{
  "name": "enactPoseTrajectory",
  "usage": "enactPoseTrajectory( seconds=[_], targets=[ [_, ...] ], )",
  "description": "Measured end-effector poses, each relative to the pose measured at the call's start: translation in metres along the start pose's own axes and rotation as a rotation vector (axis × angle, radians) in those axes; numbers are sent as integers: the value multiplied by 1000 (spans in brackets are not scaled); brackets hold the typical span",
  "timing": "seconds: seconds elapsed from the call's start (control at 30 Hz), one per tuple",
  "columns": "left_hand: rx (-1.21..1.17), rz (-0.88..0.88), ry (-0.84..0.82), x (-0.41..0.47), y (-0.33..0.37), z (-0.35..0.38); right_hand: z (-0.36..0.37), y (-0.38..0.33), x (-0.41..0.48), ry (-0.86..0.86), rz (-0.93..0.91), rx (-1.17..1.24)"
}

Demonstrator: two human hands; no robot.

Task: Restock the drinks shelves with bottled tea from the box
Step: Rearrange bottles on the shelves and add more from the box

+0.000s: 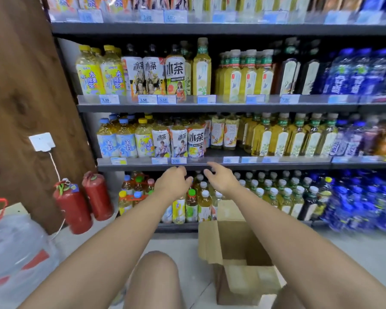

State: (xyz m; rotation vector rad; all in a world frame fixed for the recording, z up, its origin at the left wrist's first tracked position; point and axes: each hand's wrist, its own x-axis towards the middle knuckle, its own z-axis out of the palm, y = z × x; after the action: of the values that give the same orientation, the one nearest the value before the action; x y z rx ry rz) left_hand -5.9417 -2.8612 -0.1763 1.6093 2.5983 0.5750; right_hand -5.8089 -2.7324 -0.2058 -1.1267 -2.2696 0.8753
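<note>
Both my arms reach forward toward the drinks shelves. My left hand and my right hand hover side by side just below the front rail of the middle shelf, fingers loosely curled, holding nothing. Right above them stand white-labelled tea bottles in a row of three. Behind my hands the bottom shelf holds mixed tea bottles. The open cardboard box sits on the floor under my right forearm; the part of its inside that I see holds no bottles.
Two red fire extinguishers lean against the wooden panel at left. A large clear water jug stands at the lower left. Blue water bottles fill the right shelves. My knee is in front of the box.
</note>
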Motion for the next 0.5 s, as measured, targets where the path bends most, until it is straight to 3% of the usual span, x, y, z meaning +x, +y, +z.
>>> enactPoseTrajectory(
  seconds=[0.2, 0.4, 0.5],
  targets=[
    [-6, -22, -15, -14, -43, -11, 48, -29, -8, -146, -98, -20],
    [-45, -174, -44, -42, -148, 28, 155, -47, -6, -353, -218, -40],
    [-74, -294, -57, -58, -209, 62, 217, -30, -9, -454, -190, -30]
  ],
)
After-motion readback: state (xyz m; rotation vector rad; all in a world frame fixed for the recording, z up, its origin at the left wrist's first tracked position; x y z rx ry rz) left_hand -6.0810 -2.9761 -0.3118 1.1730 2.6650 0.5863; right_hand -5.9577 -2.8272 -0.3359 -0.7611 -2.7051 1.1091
